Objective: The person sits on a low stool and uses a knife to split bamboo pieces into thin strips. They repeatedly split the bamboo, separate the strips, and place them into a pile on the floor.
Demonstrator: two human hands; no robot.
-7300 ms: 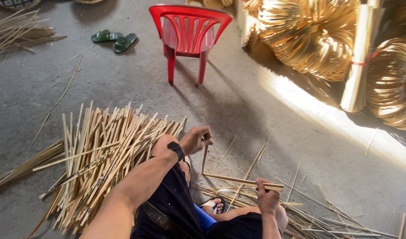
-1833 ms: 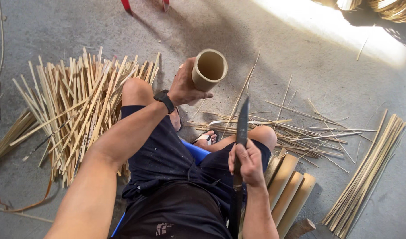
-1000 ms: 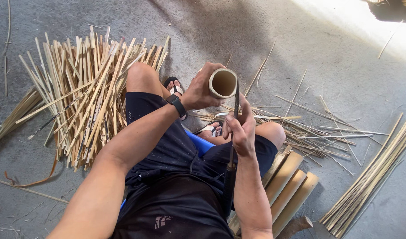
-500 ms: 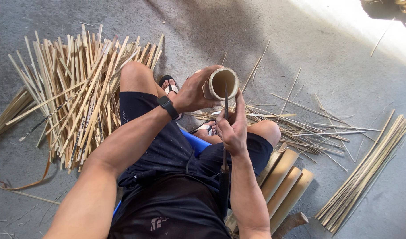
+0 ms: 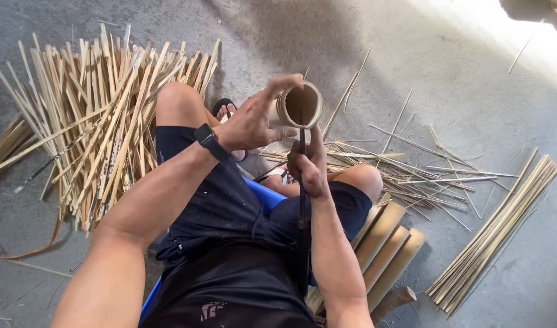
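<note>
I sit low with my knees apart over a concrete floor. My left hand (image 5: 251,121) steadies a hollow bamboo tube (image 5: 299,106) held upright, its open round end facing me. My right hand (image 5: 307,165) grips a long dark knife (image 5: 302,200) by the handle, with the blade set edge-down across the tube's rim. A black watch (image 5: 208,141) is on my left wrist.
A big heap of split bamboo strips (image 5: 90,115) lies to my left. Thin slivers (image 5: 406,164) scatter ahead on the right, a neat bundle of strips (image 5: 503,231) lies far right, and several bamboo tube sections (image 5: 385,249) rest by my right thigh.
I lifted the tube with my left hand, then brought the knife in from the right and laid its blade on the tube's rim. The view has tilted down from the red chair.
</note>
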